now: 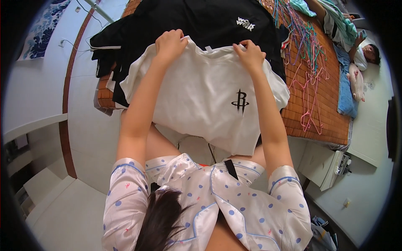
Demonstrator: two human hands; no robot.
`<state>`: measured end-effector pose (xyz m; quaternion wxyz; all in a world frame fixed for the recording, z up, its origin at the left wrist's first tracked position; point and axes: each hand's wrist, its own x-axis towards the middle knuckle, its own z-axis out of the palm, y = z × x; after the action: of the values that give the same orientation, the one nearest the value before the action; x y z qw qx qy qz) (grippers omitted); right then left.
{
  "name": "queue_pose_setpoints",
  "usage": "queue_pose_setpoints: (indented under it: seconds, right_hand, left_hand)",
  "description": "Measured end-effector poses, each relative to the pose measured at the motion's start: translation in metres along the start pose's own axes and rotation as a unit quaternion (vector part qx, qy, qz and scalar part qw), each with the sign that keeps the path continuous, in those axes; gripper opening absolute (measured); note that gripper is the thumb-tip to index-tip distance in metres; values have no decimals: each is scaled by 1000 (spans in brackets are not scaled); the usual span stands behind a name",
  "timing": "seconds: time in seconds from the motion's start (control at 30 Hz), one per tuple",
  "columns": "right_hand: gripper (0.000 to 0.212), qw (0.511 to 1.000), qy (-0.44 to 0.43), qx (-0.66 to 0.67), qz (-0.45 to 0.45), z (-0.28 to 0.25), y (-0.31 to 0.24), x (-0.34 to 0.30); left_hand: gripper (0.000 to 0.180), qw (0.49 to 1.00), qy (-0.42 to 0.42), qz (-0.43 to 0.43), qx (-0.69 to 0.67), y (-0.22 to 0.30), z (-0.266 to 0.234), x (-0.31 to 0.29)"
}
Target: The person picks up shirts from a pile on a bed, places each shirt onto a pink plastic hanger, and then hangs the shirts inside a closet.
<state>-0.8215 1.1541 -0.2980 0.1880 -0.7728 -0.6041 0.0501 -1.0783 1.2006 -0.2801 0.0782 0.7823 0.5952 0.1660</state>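
A white T-shirt (197, 88) with a black emblem on its chest is spread between my hands. Its upper part lies over dark clothes, and its lower part hangs over the bed's edge toward my knees. My left hand (171, 44) is closed on the shirt near the left shoulder, beside the collar. On the other side of the collar, my right hand (251, 55) pinches the right shoulder. Beneath and beyond the shirt is a black garment (188, 21) with a small white print.
The bed (331, 100) has a brown woven mat. Several coloured hangers (307, 75) lie heaped on its right side. A person (363, 52) reclines at the far right near a blue pillow (346, 90). A white cabinet (320, 165) stands beside the bed at right.
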Motion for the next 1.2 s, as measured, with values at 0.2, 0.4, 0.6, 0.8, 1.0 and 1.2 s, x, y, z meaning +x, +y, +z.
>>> queue_pose_setpoints:
  seconds: [0.2, 0.4, 0.6, 0.8, 1.0, 1.2]
  right_hand:
    - [27, 995, 64, 79, -19, -10, 25, 3]
    - [24, 953, 248, 172, -27, -28, 17, 2]
    - [28, 962, 254, 97, -28, -15, 29, 25]
    - [18, 983, 176, 3, 58, 19, 26, 25]
    - [45, 957, 206, 115, -167, 44, -72, -8]
    - [56, 971, 82, 63, -214, 75, -110, -25]
  left_hand:
    - [19, 977, -5, -40, -207, 5, -8, -8]
    - [17, 968, 169, 99, -160, 11, -17, 19]
    - [12, 953, 267, 144, -22, 9, 11, 43]
    - [14, 949, 294, 104, -47, -8, 35, 51]
    - [15, 951, 286, 115, 21, -12, 34, 47]
    - [16, 965, 228, 131, 14, -16, 42, 53]
